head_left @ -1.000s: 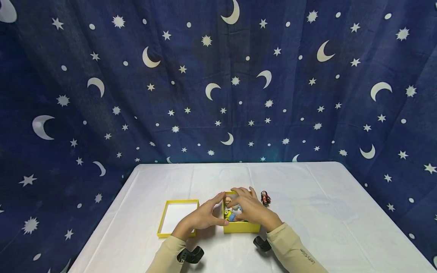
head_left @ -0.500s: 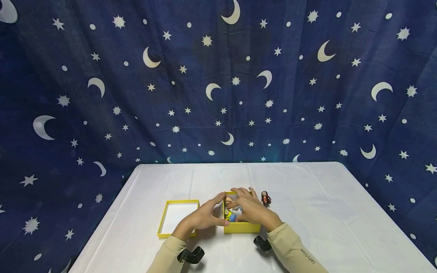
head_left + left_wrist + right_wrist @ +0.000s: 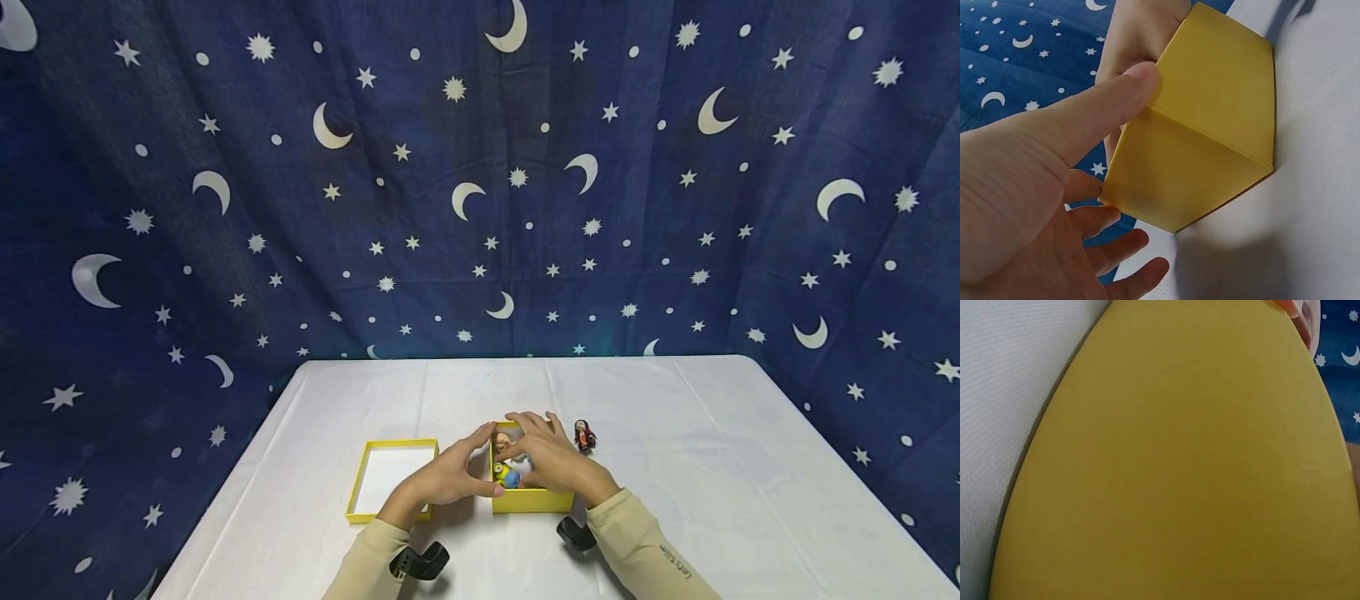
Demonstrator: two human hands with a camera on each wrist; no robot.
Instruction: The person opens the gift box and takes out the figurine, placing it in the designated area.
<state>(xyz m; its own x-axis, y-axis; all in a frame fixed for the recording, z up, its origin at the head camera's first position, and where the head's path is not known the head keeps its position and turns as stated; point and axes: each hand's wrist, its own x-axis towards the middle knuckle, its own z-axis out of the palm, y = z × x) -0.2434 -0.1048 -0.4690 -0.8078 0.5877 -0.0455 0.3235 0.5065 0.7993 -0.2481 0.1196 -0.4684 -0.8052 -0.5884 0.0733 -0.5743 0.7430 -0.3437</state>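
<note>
The open yellow box (image 3: 532, 502) sits on the white table and holds several small toy figures. My left hand (image 3: 450, 473) spans its left side: the thumb rests at the near corner's top edge, a fingertip is at the far left corner, and the other fingers spread off the wall in the left wrist view. My right hand (image 3: 551, 457) reaches over the box, thumb and forefinger down inside, other fingers at the far rim. A yellow-and-blue Minion figure (image 3: 506, 476) and a light-haired figure (image 3: 503, 442) show beside it. I cannot tell whether the right fingers pinch a figure.
A shallow yellow box lid (image 3: 358, 482), white inside, lies to the left of the box. A small dark-red-haired figure (image 3: 584, 435) is on the table just right of the box. The dark blue star curtain (image 3: 480, 208) hangs behind the table.
</note>
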